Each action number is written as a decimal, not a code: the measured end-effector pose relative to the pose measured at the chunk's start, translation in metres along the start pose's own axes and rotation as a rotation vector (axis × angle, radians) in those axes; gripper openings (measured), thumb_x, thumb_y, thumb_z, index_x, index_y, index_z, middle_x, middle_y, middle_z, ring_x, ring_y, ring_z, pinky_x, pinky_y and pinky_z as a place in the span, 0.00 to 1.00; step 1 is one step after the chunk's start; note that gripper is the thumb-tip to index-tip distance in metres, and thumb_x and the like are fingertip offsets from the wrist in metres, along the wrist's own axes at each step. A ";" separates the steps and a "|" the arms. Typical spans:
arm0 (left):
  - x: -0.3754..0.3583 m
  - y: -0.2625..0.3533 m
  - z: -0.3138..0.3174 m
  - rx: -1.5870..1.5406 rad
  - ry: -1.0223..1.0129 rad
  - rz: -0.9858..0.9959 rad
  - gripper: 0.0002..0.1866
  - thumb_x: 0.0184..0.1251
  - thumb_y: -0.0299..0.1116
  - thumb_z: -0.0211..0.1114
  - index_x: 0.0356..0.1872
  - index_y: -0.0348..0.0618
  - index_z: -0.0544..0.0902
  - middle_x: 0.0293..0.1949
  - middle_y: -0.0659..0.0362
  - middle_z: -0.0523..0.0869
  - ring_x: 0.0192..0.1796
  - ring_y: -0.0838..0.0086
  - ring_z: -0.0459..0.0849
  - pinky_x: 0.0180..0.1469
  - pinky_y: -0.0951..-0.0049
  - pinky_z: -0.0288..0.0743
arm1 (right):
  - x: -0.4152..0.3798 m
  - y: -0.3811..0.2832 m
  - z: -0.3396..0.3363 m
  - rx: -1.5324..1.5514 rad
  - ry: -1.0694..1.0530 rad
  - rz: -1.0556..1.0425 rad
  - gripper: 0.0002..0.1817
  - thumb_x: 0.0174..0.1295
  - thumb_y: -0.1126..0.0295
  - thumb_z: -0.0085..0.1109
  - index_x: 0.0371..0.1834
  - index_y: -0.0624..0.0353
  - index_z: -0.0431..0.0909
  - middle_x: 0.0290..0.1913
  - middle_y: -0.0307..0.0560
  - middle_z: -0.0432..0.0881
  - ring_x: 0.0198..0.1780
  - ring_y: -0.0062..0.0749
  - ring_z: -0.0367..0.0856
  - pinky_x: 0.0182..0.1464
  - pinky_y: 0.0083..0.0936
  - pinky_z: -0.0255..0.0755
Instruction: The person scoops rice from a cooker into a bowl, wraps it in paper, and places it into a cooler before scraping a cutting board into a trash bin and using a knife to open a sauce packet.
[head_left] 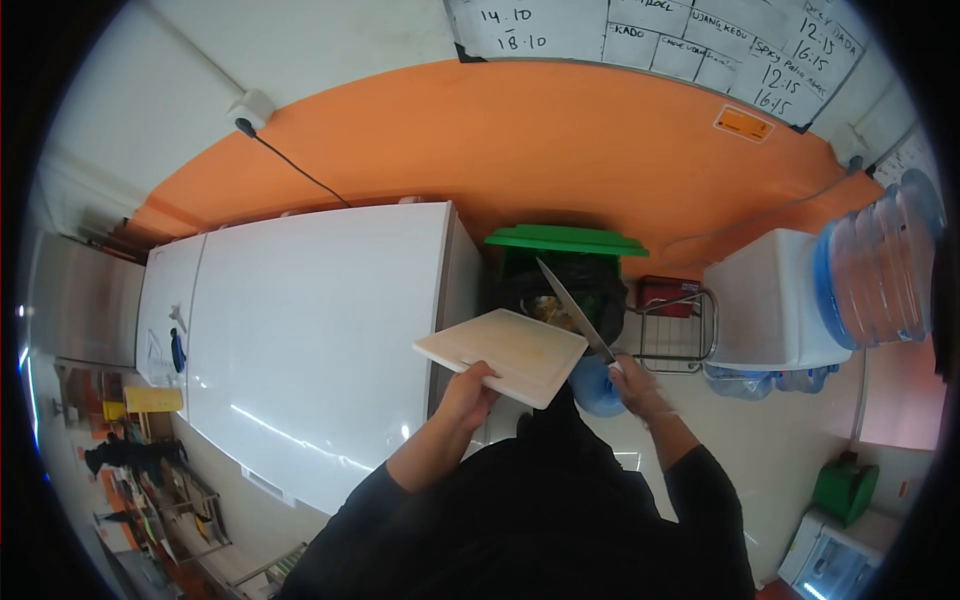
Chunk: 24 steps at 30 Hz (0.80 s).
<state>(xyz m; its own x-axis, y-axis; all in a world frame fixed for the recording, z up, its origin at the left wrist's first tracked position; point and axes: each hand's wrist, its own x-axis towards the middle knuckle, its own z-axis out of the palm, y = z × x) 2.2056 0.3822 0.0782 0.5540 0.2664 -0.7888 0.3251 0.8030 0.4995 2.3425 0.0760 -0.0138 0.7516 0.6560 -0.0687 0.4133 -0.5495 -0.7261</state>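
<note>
My left hand (467,394) grips a white cutting board (507,350) by its near edge, thumb on top. The board is held roughly flat, with faint yellowish stains on its surface. In my right hand (640,390), which seems to wear a thin clear glove, is a large kitchen knife (577,311). Its blade points up and to the left, just beyond the board's right corner. Past the board stands a green trash bin (566,240) with its lid raised. A black bag lines it, and some yellowish scraps (552,312) show inside.
A long white chest freezer (315,330) stands to the left. To the right are a metal rack (672,335), a red box (669,292), a white container (765,290) and stacked clear blue-rimmed tubs (875,270). A blue water jug (597,388) sits on the floor below my right hand.
</note>
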 end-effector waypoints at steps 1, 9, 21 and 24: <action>-0.001 -0.001 0.000 -0.006 -0.014 -0.006 0.24 0.63 0.24 0.56 0.62 0.34 0.68 0.55 0.52 0.78 0.56 0.64 0.80 0.60 0.63 0.75 | 0.003 -0.006 0.006 -0.001 -0.003 -0.006 0.16 0.75 0.61 0.48 0.59 0.56 0.71 0.34 0.59 0.82 0.32 0.53 0.83 0.34 0.41 0.77; -0.010 -0.014 -0.002 -0.026 -0.018 -0.051 0.27 0.62 0.23 0.54 0.64 0.33 0.65 0.56 0.51 0.77 0.57 0.63 0.79 0.62 0.62 0.74 | 0.017 -0.035 0.000 1.094 -0.442 0.826 0.17 0.79 0.52 0.40 0.43 0.53 0.70 0.21 0.39 0.67 0.14 0.25 0.62 0.17 0.24 0.58; -0.006 -0.010 -0.005 -0.210 -0.005 0.000 0.26 0.60 0.20 0.56 0.62 0.35 0.66 0.54 0.52 0.77 0.56 0.63 0.79 0.61 0.64 0.76 | -0.106 0.024 -0.128 -0.162 -0.470 -0.109 0.11 0.71 0.62 0.51 0.36 0.58 0.76 0.19 0.39 0.68 0.18 0.24 0.65 0.21 0.24 0.62; -0.007 -0.011 -0.007 -0.220 -0.018 -0.002 0.25 0.60 0.20 0.56 0.62 0.35 0.67 0.53 0.53 0.77 0.55 0.64 0.80 0.60 0.66 0.77 | -0.095 0.001 -0.167 0.348 -0.555 1.118 0.10 0.72 0.65 0.55 0.43 0.61 0.77 0.23 0.39 0.73 0.20 0.24 0.71 0.20 0.27 0.64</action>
<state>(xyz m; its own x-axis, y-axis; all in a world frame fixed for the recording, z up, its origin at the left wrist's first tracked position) 2.1926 0.3754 0.0762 0.5680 0.2569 -0.7819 0.1523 0.9008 0.4066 2.3572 -0.0738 0.1061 0.2540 0.1027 -0.9617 -0.5140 -0.8280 -0.2242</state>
